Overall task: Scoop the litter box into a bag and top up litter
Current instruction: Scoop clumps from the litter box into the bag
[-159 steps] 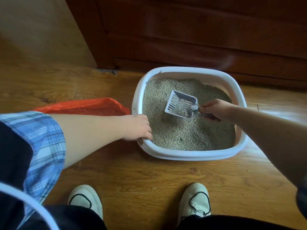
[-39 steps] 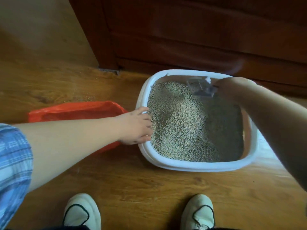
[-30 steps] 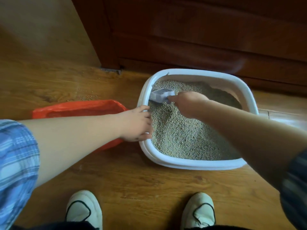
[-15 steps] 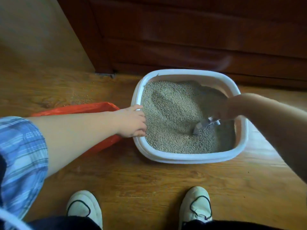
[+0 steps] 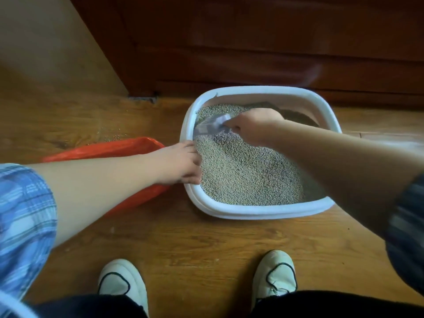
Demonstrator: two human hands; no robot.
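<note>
- While the sifting goes on, orange bag lies at 9 o'clock of the litter box, same spot as before; contents not visible.
- left hand unchanged: fingers curled over the rim at 9 o'clock, bracing it.
- scoop has moved from 4 o'clock to 10 o'clock, blade down in the litter.
- right hand wraps the handle. Looks like raking for clumps; top-up not started.

Right hand grips scoop (blurred) in litter box.
</note>
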